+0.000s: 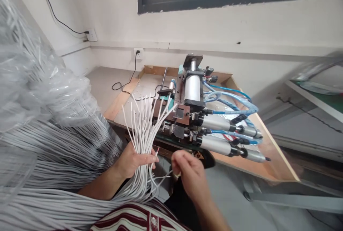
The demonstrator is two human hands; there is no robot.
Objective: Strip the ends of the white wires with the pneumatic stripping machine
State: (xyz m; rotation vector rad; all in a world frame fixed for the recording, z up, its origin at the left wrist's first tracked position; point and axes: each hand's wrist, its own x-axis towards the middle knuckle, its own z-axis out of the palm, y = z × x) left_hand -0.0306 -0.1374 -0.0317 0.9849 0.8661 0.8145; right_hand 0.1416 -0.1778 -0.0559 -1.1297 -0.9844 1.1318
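Note:
My left hand (136, 161) is wrapped round a thick bundle of white cables (143, 127), thumb across the front, with the loose ends fanning upward. One cable end (157, 150) beside the thumb shows a reddish tip. To the right, my right hand (187, 168) has its fingers pinched together. A single white cable (164, 177) runs from below the bundle to those fingertips; its end is hidden in them. Just beyond both hands stands a pneumatic machine (192, 88) with metal cylinders, and the bundle's tips overlap its front left part in view.
The machine sits in a wooden-edged tray (273, 152) on a bench, with blue air hoses (238, 104) on its right. Small white scraps (138, 90) lie in the tray. Long grey-white cables (66, 145), partly under clear plastic (61, 91), fill the left side. A black cord (131, 81) leads to a wall socket.

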